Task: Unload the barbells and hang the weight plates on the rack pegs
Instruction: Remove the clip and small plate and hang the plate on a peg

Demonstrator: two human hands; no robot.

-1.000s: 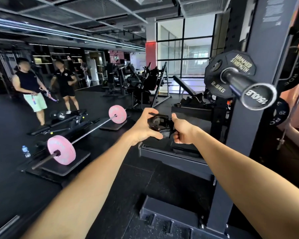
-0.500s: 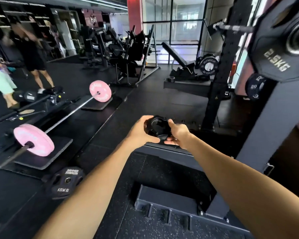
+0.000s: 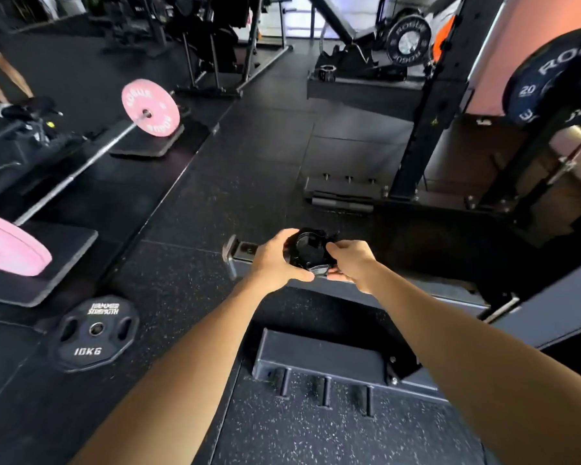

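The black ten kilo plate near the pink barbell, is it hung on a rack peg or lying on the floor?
Lying on the floor. The 10KG plate rests flat on the rubber floor, face and centre hole up, with no peg through it.

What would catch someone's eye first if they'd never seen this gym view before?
Most likely the two bare hands at centre, the left hand and right hand together gripping a small black barbell collar above the dark rubber floor. Next, the pink plates on the barbell at left, the far one upright on its mat. A black 10 kg plate lies flat at lower left.
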